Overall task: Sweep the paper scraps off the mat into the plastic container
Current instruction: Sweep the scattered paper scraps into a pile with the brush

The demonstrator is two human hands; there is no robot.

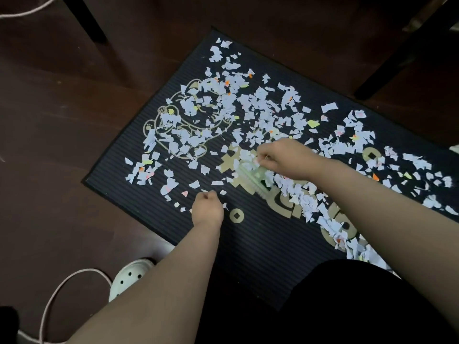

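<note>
A dark ribbed mat (248,244) with a gold cat print lies on the floor, strewn with several pale blue and white paper scraps (223,105). A denser line of scraps (310,204) runs down the mat's right side under my right arm. My right hand (285,157) grips a pale green hand brush (250,175), whose bristles rest on the mat at its middle. My left hand (207,207) sits near the mat's front edge with its fingers curled under; I see nothing plainly held in it. No plastic container is in view.
The dark wooden floor (62,120) surrounds the mat. Black furniture legs stand at the back left (84,18) and back right (397,58). A white clog (131,276) and a white cable (62,289) lie at the front left. Black clothing (360,301) covers the mat's near corner.
</note>
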